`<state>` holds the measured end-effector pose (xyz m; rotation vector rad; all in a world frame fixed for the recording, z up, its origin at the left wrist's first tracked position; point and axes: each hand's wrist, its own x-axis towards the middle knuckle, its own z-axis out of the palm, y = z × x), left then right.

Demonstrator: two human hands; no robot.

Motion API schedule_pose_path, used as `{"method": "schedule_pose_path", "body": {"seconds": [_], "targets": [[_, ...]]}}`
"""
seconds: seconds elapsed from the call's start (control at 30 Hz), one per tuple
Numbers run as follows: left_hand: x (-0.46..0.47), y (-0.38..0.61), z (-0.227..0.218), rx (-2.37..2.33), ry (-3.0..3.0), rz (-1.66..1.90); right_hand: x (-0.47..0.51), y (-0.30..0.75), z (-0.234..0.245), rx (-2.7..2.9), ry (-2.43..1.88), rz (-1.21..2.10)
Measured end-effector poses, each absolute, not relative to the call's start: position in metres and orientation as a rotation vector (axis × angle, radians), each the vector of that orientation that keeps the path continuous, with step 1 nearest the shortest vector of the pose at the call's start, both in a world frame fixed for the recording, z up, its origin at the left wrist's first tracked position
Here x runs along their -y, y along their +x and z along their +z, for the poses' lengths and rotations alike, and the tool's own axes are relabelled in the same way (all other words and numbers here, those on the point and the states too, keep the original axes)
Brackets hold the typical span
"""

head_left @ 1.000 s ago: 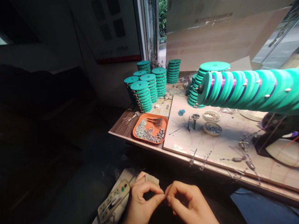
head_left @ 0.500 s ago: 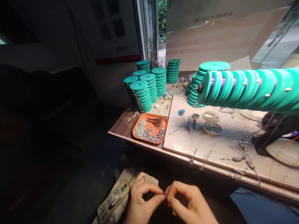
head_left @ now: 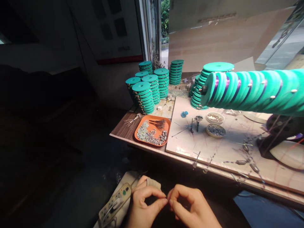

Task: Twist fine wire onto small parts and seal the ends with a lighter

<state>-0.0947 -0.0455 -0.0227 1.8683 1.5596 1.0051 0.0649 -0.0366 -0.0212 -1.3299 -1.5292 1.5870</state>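
Note:
My left hand (head_left: 144,207) and my right hand (head_left: 190,207) meet below the table's front edge, near the bottom of the view. Each pinches thumb against forefinger, and the fingertips touch at the middle. Whatever sits between them is too small to make out. A white power strip (head_left: 114,204) lies just left of my left hand. Up on the table, an orange tray (head_left: 153,130) holds small metal parts and thin pins.
Stacks of teal spools (head_left: 152,87) stand at the table's back. A long row of teal spools on a rod (head_left: 251,91) juts in from the right. Two small bowls (head_left: 215,125) of beads sit on the pale board (head_left: 225,148). Wire pieces lie near its front edge.

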Motion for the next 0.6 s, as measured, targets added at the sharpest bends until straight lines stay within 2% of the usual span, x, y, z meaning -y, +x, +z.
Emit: {"method": "schedule_pose_path", "body": {"seconds": [0.33, 0.6], "targets": [[0.0485, -0.0939, -0.0189, -1.562, 2.042, 1.012, 0.0358, 0.0635, -0.0229, 1.74, -1.345, 1.472], [0.0476, -0.0919, -0.0169, -1.546, 2.134, 1.018, 0.0355, 0.0647, -0.0223, 1.748, -1.292, 1.527]]}}
